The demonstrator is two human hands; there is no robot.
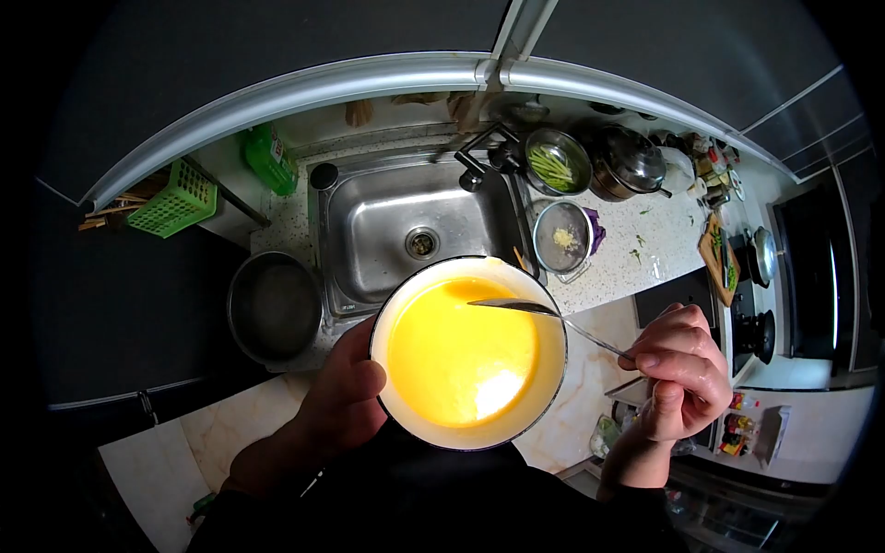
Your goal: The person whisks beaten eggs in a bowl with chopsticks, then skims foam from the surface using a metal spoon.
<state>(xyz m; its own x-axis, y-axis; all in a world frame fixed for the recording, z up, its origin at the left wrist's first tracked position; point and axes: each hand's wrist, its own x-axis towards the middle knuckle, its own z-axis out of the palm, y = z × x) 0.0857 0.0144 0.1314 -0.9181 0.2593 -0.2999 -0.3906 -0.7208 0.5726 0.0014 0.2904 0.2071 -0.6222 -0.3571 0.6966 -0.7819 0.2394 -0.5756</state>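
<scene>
My left hand [355, 387] grips the left side of a white bowl [559, 369] with a dark rim, its thumb on the outside wall near the edge. Yellow liquid [452, 359], which looks like beaten egg, fills much of the bowl, and a bright glare lies on its lower right. My right hand [680, 369] pinches the handle end of a metal spoon [590, 336] to the right of the bowl. The spoon crosses the bowl's right rim, and its head is over the yellow liquid. Whether the head touches the liquid I cannot tell.
Beyond the bowl lies a steel sink [369, 221] with a tap [472, 175]. Around it stand a dark basin [275, 309], a green bottle [270, 161], a pot of green stalks [557, 162], a strainer bowl [562, 238] and a lidded pot [629, 161]. A cutting board [717, 263] is farther right.
</scene>
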